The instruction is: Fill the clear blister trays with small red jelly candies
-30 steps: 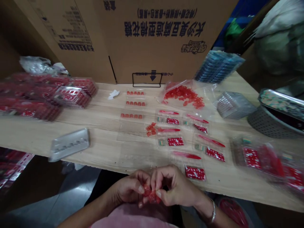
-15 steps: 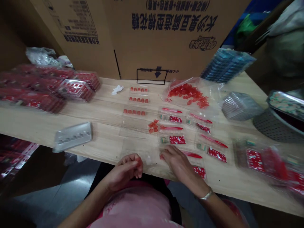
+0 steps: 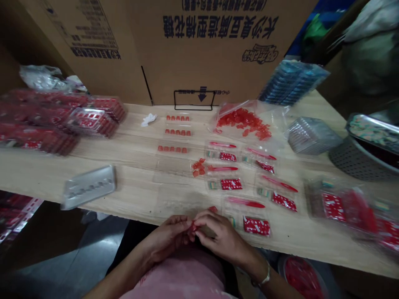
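The left grip (image 3: pixel 168 237) and right grip (image 3: pixel 221 236) are pinched narrow, their fingertips meeting on a small red plastic piece (image 3: pixel 194 227) held between them, just over the near edge of the wooden desk (image 3: pixel 124 187). Right of the grips lies a red-printed packet (image 3: pixel 256 226), and ahead of the right grip is a red stick (image 3: pixel 246 203) in clear wrap; a clear plastic tray (image 3: pixel 177 203) sits straight ahead of them.

Left hand (image 3: pixel 166 238): passage along wooden tabletop (image 3: pixel 131 195) to grey tray (image 3: pixel 89 187) | right hand (image 3: pixel 221 238): red sachet (image 3: pixel 256 226) blocks
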`<state>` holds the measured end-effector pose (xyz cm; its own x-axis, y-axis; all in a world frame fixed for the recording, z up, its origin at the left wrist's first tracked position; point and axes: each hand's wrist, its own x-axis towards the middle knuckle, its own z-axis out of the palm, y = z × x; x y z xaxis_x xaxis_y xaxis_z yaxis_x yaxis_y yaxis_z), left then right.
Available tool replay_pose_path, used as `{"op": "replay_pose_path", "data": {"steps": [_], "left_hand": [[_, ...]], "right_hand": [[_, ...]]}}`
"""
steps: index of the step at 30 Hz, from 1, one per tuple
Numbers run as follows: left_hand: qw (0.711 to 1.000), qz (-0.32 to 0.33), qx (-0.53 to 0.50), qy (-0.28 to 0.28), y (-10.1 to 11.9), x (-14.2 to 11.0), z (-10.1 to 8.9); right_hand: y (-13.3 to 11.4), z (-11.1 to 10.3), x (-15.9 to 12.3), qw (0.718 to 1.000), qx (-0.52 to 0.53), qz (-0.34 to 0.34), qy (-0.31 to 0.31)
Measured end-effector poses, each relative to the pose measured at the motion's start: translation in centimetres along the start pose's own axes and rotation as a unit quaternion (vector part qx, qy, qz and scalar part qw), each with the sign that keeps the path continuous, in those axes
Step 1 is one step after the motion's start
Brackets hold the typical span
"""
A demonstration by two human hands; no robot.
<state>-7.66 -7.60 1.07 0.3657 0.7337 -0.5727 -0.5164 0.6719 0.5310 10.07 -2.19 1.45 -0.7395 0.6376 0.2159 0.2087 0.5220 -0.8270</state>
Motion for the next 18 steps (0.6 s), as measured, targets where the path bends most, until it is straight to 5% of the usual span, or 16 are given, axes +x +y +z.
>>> {"op": "replay_pose_path", "data": {"steps": [2,4,7,11,14,18], "left_hand": [[0.997,0.017,0.073,0.026,0.4,0.0,0.0],[0.967,0.113,0.205,0.099,0.9,0.2,-0.2],[0.838,0.295,0.418,0.189,1.7,0.9,-1.3],[0.721,0.359,0.577,0.137,2.1,2.0,-2.9],[0.681,0.366,0.620,0.132,1.9,2.3,-3.4],[0.666,0.370,0.630,0.148,1.6,2.5,-3.2]], "right_hand": [[0.6,0.0,0.4,1.000,-0.007,0.015,0.021],[1.1,-0.1,1.0,0.999,-0.034,0.031,0.021],[1.9,-0.1,2.1,0.992,-0.116,0.030,-0.023],[2.8,0.4,2.9,0.981,-0.181,0.021,-0.061],[3.3,0.6,2.9,0.986,-0.156,0.026,-0.054],[3.5,0.2,2.8,0.996,-0.074,0.027,-0.035]]}}
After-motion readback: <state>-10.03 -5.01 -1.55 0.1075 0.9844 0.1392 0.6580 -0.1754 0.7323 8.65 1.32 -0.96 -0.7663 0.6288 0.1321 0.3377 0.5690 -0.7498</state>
